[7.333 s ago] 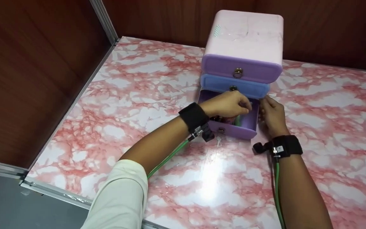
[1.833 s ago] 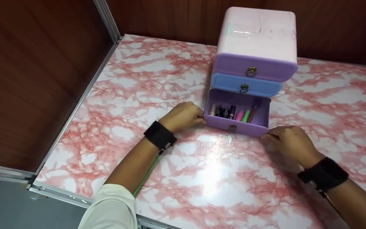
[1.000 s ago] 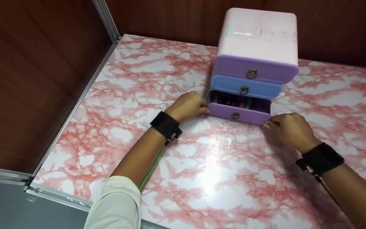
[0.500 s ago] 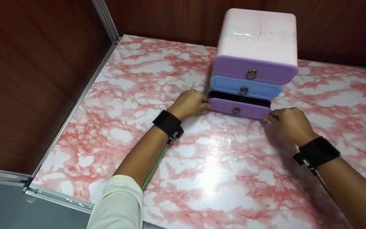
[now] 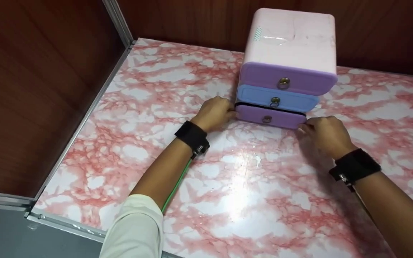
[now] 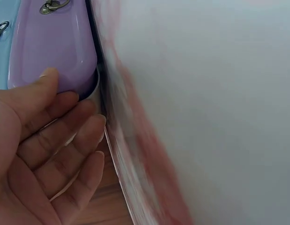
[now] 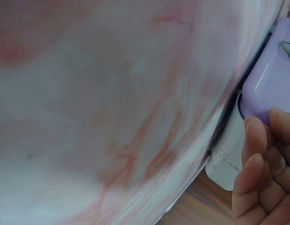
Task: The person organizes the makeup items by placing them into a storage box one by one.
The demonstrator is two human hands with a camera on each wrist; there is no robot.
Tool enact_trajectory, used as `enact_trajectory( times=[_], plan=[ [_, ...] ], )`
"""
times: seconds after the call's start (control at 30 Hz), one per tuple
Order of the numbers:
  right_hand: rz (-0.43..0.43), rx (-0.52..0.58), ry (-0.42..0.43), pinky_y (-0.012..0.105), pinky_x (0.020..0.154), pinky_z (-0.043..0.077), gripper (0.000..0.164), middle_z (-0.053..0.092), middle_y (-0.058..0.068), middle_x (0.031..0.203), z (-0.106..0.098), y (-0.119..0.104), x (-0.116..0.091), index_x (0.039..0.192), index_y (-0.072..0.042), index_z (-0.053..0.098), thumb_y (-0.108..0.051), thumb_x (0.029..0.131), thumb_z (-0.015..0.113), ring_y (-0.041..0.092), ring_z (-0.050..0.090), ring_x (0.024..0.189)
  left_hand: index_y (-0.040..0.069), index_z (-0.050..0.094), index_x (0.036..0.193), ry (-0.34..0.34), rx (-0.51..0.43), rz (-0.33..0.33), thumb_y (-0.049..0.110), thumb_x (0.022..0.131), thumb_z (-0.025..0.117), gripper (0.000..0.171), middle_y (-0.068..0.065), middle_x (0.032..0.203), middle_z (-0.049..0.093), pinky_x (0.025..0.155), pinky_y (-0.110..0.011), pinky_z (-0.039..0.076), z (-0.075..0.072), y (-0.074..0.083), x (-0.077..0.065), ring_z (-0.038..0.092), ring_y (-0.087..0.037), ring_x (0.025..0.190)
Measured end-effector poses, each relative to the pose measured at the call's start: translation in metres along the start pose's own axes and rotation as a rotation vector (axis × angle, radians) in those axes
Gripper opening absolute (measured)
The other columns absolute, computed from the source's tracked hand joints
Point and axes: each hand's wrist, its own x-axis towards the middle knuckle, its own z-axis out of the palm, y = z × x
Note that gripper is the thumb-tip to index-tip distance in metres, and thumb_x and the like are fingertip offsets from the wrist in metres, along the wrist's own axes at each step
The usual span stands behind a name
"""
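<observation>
The purple bottom drawer (image 5: 253,114) of a small pale pink drawer unit (image 5: 292,43) stands out slightly, with a thin dark gap above its front. My left hand (image 5: 213,113) pinches its left end. In the left wrist view the thumb (image 6: 46,86) lies on the drawer front and the fingers curl beside its edge. At the right end my right hand (image 5: 328,134) pinches the other corner. The right wrist view shows that thumb (image 7: 281,122) at the front's edge. What lies inside the drawer is hidden.
Above it are a blue middle drawer (image 5: 256,94) and a purple top drawer (image 5: 310,79), each with a ring pull. The table (image 5: 177,200) has a red-and-white marbled top. Dark wooden panels (image 5: 192,21) rise behind and at the left.
Earlier my left hand was over the open bottom drawer, which later showed nail polish bottles and pens. Both hands have since moved to its corners, and it has slid back until nearly closed.
</observation>
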Motion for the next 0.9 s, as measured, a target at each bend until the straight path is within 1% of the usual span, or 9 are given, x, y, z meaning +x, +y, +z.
enact_trajectory(
  times=[0.1, 0.2, 0.3, 0.43, 0.53, 0.63, 0.73, 0.9],
  plan=[
    [0.004, 0.000, 0.000, 0.039, 0.052, 0.044, 0.020, 0.066, 0.009, 0.066, -0.001, 0.000, 0.003, 0.083, -0.003, 0.074, -0.018, 0.094, 0.067, 0.023, 0.062, 0.057, 0.014, 0.068, 0.069, 0.010, 0.018, -0.018, 0.039, 0.092, 0.067, 0.035, 0.005, 0.064, 0.057, 0.055, -0.030, 0.041, -0.001, 0.000, 0.002, 0.053, -0.012, 0.062],
    [0.026, 0.008, -0.021, 0.041, 0.051, 0.045, 0.022, 0.065, 0.008, 0.064, -0.003, 0.000, 0.004, 0.084, -0.003, 0.073, -0.020, 0.096, 0.065, 0.022, 0.060, 0.053, 0.014, 0.062, 0.062, 0.020, 0.042, -0.035, 0.041, 0.091, 0.066, 0.040, 0.006, 0.059, 0.050, 0.054, -0.032, 0.041, -0.002, 0.000, 0.004, 0.053, -0.013, 0.062],
    [0.054, 0.013, -0.032, 0.041, 0.050, 0.045, 0.024, 0.064, 0.007, 0.063, -0.003, 0.000, 0.005, 0.085, -0.004, 0.072, -0.022, 0.097, 0.063, 0.019, 0.057, 0.049, 0.014, 0.054, 0.057, 0.043, 0.060, -0.045, 0.040, 0.090, 0.067, 0.044, 0.004, 0.056, 0.046, 0.054, -0.033, 0.040, -0.002, -0.001, 0.005, 0.053, -0.015, 0.063],
    [0.068, 0.022, -0.045, 0.038, 0.047, 0.044, 0.025, 0.064, 0.007, 0.064, 0.003, -0.002, 0.001, 0.084, -0.004, 0.073, -0.023, 0.097, 0.063, 0.017, 0.055, 0.048, 0.015, 0.053, 0.057, 0.059, 0.038, -0.071, 0.039, 0.088, 0.069, 0.043, 0.003, 0.058, 0.049, 0.052, -0.033, 0.039, 0.002, -0.003, -0.001, 0.052, -0.016, 0.061],
    [0.066, 0.032, -0.069, 0.036, 0.045, 0.043, 0.024, 0.064, 0.006, 0.064, 0.007, -0.003, -0.004, 0.085, -0.003, 0.073, -0.021, 0.097, 0.063, 0.015, 0.054, 0.047, 0.014, 0.053, 0.059, 0.040, 0.006, -0.074, 0.036, 0.088, 0.069, 0.040, 0.002, 0.057, 0.048, 0.049, -0.032, 0.039, 0.006, -0.004, -0.004, 0.049, -0.015, 0.057],
    [0.050, 0.032, -0.059, 0.037, 0.048, 0.043, 0.021, 0.065, 0.007, 0.065, 0.008, -0.002, -0.006, 0.085, -0.003, 0.073, -0.018, 0.096, 0.064, 0.017, 0.057, 0.051, 0.015, 0.051, 0.060, 0.028, -0.002, -0.063, 0.034, 0.088, 0.069, 0.038, 0.003, 0.056, 0.046, 0.049, -0.032, 0.038, 0.008, -0.003, -0.003, 0.048, -0.014, 0.055],
    [0.039, 0.025, -0.031, 0.039, 0.051, 0.044, 0.018, 0.066, 0.007, 0.067, 0.005, -0.001, -0.002, 0.085, -0.003, 0.073, -0.016, 0.095, 0.065, 0.021, 0.060, 0.056, 0.016, 0.049, 0.060, 0.041, 0.011, -0.057, 0.034, 0.087, 0.070, 0.038, 0.004, 0.056, 0.045, 0.049, -0.032, 0.037, 0.005, -0.002, 0.002, 0.047, -0.014, 0.055],
    [0.049, 0.015, -0.021, 0.039, 0.052, 0.044, 0.019, 0.066, 0.006, 0.067, -0.002, 0.001, 0.011, 0.085, -0.004, 0.073, -0.017, 0.095, 0.065, 0.021, 0.061, 0.057, 0.016, 0.050, 0.059, 0.058, 0.017, -0.058, 0.033, 0.086, 0.071, 0.039, 0.004, 0.054, 0.046, 0.048, -0.032, 0.036, -0.006, 0.000, 0.012, 0.048, -0.015, 0.054]
  ],
)
